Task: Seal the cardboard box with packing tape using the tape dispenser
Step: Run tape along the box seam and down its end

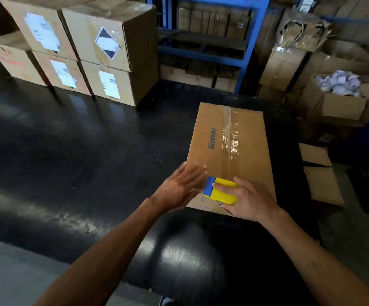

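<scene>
A closed cardboard box (pixel 249 138) printed "Glodway" lies flat on the black table (pixel 91 162), right of centre. A strip of clear packing tape (pixel 231 138) runs along its middle seam. My right hand (pixel 248 198) grips a yellow and blue tape dispenser (pixel 220 191) pressed on the box's near end, over the seam. My left hand (pixel 180 187) is flat with fingers spread at the box's near left corner, blurred by motion.
Stacked labelled cartons (pixel 86 51) stand at the table's far left. Blue metal shelving (pixel 219 40) with boxes is behind. Open cartons (pixel 342 100), one holding white items, crowd the right side. More cardboard (pixel 320 173) lies beside the table's right edge.
</scene>
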Action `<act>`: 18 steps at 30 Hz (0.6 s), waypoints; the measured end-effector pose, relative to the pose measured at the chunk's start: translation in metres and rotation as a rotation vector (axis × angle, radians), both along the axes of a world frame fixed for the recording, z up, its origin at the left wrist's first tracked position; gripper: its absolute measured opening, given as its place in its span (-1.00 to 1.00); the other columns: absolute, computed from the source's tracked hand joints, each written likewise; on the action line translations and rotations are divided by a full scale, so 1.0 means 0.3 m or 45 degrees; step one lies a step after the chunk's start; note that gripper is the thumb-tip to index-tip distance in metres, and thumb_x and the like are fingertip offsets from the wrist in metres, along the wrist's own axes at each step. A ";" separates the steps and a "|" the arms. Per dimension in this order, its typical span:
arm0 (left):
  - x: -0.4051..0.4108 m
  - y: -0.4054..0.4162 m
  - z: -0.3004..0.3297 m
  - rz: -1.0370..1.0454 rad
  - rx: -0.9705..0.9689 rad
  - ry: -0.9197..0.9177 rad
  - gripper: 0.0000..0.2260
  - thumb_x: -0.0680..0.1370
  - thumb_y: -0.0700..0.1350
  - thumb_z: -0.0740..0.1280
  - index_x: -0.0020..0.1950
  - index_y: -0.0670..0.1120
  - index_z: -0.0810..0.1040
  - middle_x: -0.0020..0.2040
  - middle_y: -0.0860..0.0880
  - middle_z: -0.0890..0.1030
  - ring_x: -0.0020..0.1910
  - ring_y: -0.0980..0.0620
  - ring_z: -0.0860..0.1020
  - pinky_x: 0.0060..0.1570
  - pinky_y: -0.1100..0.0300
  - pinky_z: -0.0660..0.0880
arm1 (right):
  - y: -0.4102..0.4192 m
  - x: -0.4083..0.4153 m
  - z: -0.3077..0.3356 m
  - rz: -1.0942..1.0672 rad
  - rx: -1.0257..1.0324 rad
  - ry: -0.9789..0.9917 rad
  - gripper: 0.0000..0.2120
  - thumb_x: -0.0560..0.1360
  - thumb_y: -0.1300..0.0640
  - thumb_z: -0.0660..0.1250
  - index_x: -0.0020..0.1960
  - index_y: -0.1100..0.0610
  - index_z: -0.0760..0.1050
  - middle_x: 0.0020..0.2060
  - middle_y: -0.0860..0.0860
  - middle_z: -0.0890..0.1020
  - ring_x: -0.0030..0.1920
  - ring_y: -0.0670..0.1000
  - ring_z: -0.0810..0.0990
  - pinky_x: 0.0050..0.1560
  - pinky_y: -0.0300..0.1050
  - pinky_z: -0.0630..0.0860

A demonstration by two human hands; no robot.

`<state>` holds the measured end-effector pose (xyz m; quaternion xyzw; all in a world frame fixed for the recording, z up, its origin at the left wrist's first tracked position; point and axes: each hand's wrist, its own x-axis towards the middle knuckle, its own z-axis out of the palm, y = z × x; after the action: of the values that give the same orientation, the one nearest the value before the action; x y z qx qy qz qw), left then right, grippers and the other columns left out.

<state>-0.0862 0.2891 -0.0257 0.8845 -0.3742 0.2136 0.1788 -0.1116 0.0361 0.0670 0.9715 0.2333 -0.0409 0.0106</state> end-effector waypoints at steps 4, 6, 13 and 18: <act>0.034 0.030 -0.106 -0.039 0.299 0.091 -0.40 0.63 -0.04 0.25 0.61 -0.10 0.09 0.61 -0.07 0.13 0.59 -0.04 0.10 0.55 -0.06 0.07 | 0.002 -0.005 0.001 0.008 -0.091 0.025 -0.36 0.19 -0.23 0.52 0.27 -0.31 0.48 -0.03 0.07 0.63 -0.20 0.16 0.65 -0.25 -0.02 0.59; 0.044 0.038 -0.114 -0.072 0.268 0.130 -0.42 0.62 -0.05 0.20 0.61 -0.09 0.09 0.61 -0.07 0.13 0.59 -0.04 0.10 0.54 -0.06 0.07 | 0.003 -0.005 0.000 0.004 -0.129 0.027 -0.37 0.22 -0.25 0.51 0.28 -0.30 0.47 0.04 0.12 0.64 -0.14 0.20 0.66 -0.19 0.02 0.60; 0.045 0.023 -0.115 -0.025 0.135 0.214 -0.47 0.67 0.00 0.21 0.60 -0.09 0.15 0.60 -0.07 0.15 0.58 -0.02 0.13 0.52 -0.10 0.16 | 0.003 0.002 0.008 0.031 -0.129 0.029 -0.38 0.18 -0.23 0.55 0.23 -0.28 0.53 -0.06 0.07 0.63 -0.24 0.16 0.65 -0.26 -0.05 0.59; 0.052 0.017 -0.114 -0.018 0.058 0.167 -0.44 0.57 -0.11 0.41 0.53 -0.10 0.29 0.52 -0.08 0.35 0.49 -0.05 0.33 0.43 -0.12 0.33 | 0.001 0.008 0.025 0.101 -0.168 0.027 -0.40 0.31 -0.28 0.42 0.33 -0.31 0.42 -0.02 0.06 0.59 -0.15 0.16 0.63 -0.16 -0.02 0.56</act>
<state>-0.0705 0.2944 -0.0599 0.8978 -0.3727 0.1454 0.1842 -0.1091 0.0364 0.0745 0.9582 0.2684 -0.0661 0.0737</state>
